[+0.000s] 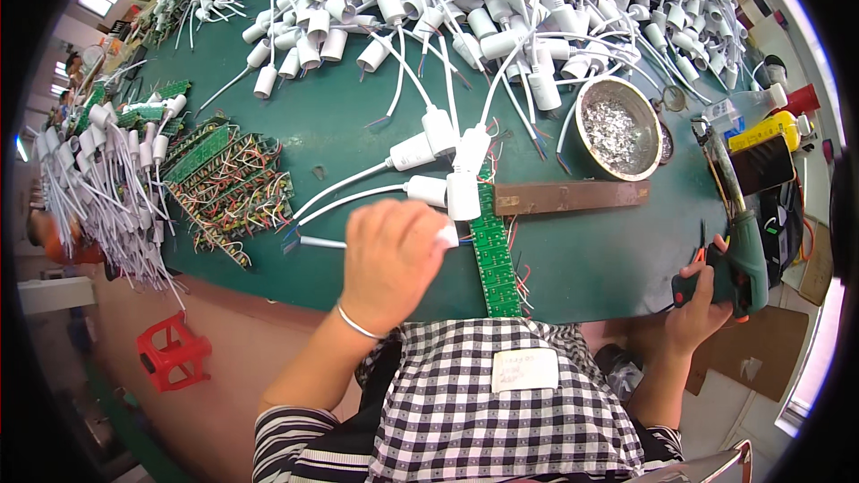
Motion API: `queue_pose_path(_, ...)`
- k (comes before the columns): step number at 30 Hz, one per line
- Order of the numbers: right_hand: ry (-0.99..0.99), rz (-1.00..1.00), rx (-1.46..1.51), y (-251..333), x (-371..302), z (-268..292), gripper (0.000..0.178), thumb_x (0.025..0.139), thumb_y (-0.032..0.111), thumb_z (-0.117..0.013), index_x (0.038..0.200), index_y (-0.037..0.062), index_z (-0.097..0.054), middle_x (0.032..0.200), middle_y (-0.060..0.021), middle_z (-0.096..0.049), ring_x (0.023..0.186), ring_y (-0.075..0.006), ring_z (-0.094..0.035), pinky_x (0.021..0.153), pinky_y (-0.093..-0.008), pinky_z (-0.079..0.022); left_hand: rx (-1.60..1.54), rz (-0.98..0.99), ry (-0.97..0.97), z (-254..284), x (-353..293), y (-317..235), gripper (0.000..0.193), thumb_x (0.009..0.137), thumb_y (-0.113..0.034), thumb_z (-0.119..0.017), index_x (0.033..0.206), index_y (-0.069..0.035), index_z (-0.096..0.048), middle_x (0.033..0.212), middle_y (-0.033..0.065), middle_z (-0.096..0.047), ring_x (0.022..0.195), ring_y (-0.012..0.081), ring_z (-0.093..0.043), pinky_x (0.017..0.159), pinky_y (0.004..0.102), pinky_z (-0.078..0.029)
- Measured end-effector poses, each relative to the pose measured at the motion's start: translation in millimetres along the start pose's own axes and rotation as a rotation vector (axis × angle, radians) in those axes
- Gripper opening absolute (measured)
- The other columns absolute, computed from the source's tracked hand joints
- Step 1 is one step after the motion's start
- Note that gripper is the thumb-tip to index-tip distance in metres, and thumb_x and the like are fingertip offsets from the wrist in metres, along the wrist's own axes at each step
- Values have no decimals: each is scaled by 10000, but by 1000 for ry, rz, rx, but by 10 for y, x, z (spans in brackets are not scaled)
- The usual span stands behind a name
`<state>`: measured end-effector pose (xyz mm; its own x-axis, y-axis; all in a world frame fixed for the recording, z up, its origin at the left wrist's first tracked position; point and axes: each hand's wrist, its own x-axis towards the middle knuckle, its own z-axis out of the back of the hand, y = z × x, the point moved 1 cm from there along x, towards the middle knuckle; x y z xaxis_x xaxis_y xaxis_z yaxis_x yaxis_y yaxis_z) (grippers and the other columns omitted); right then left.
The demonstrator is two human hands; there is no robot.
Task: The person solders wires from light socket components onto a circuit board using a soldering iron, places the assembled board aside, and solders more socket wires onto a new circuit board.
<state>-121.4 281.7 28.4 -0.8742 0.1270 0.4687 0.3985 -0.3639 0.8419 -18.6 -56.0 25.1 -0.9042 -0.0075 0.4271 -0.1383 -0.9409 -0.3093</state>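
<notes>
My left hand (391, 255) is closed on a white plastic lamp holder (448, 234), mostly hidden by the fingers. A white cable end (322, 242) shows left of the hand. Just right of it lies a strip of green circuit boards (495, 255), with red and white wires along its right edge. Several white lamp holders (463, 195) with cables rest at the strip's far end. At the right table edge, my right hand (700, 304) grips a dark green tool with a red button and a thick handle (747, 259), resembling a soldering gun; the fingers partly cover it.
A brown bar (573, 198) lies beside the strip, near a metal bowl (617, 130) of silvery scraps. White lamp holders (483, 22) are heaped at the back. Wired circuit boards (228, 179) are piled left. Yellow bottle (769, 132) at right; red stool (174, 351) on the floor.
</notes>
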Motion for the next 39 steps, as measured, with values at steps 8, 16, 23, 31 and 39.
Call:
queue_pose_path(8,19,-39,180,20,-116,-62,412,801,2,-481,1201,-76,-422,1144,-206,-554,648,-146,-554,687,-287,-464,33,363,-124,38,1528,1170,308,820,-338,-600,944,-58,-567,809,105,-636,748,332,-602,648,410,-454)
queue_pose_path(16,27,-46,139,-5,-246,1,359,820,7,-433,1162,-100,-458,935,-139,-583,681,-129,-530,667,-266,-446,180,604,-91,-567,2042,1717,600,719,-484,-663,1113,-69,-484,947,127,-664,904,303,-628,792,395,-465)
queue_pose_path(23,53,-100,245,18,-237,-92,375,804,-1,-431,1168,-89,-449,1116,-169,-562,668,-124,-541,663,-271,-452,-1054,207,-523,296,2035,1198,253,931,-102,-464,1174,-39,-499,874,5,-538,762,81,-488,694,218,-416)
queue_pose_path(31,153,-45,249,64,-428,-48,418,827,101,-526,1193,-80,-433,1109,-170,-568,661,-157,-556,657,-291,-456,-252,-146,-68,575,769,19,292,844,-95,-540,1122,-5,-520,950,82,-578,861,190,-573,751,285,-453)
queue_pose_path(39,505,-355,309,155,-698,22,430,776,-4,-427,1203,-37,-467,797,-81,-569,643,-127,-512,597,-246,-412,-378,354,127,-153,-272,-331,115,731,-64,-631,839,-56,-593,757,103,-589,677,277,-581,601,349,-450)
